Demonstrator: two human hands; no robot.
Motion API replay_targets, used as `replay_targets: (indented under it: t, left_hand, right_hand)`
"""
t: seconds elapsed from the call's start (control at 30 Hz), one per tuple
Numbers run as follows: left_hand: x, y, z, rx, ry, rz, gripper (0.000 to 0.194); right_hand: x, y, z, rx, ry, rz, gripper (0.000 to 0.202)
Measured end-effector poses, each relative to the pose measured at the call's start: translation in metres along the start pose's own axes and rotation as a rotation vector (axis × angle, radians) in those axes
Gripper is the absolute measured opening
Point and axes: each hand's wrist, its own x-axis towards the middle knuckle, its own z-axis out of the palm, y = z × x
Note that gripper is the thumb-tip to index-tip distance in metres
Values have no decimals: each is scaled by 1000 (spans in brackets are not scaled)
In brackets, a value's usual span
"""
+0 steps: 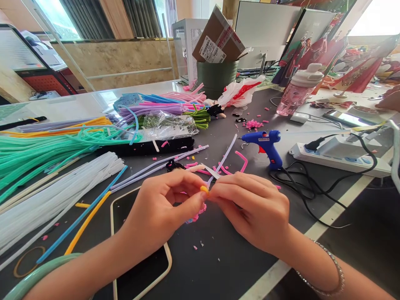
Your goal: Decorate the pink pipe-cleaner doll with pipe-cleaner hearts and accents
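Note:
My left hand point(168, 204) pinches a small curled yellow pipe cleaner piece point(204, 189) between thumb and index finger. Closed fingertips of my right hand point(253, 204) meet it from the other side. A pale pointed blade point(213, 172) sticks out at my right fingers; its handle is hidden. Just behind the fingertips a lavender pipe cleaner point(228, 154) runs up and away; whether it is held I cannot tell. Beneath my left fingers shows part of a fuzzy pink and blue piece point(200, 213), mostly covered. Bent pink pipe cleaners point(242, 160) lie beyond my hands.
A blue glue gun point(265, 146) stands behind my right hand, near a power strip point(340, 160) and black cables. Green point(56, 146) and white pipe cleaner bundles point(71, 187) lie at left. A phone point(140, 271) is under my left forearm. A pink bottle point(296, 91) stands at back right.

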Motion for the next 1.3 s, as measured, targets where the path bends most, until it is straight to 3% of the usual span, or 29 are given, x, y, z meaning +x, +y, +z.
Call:
replay_targets:
  t: [0.77,0.97,1.3]
  left_hand:
    - [-1,-1,-3,198,23,158,16]
    - [3,2,-2,80,63,85,24]
    - [-2,-1,2,98,13,35,7]
  right_hand:
    - [-2,1,4,19,0,10,17]
    - [-2,1,4,55,26,45,17]
    - [-2,0,5,73,24,55,17]
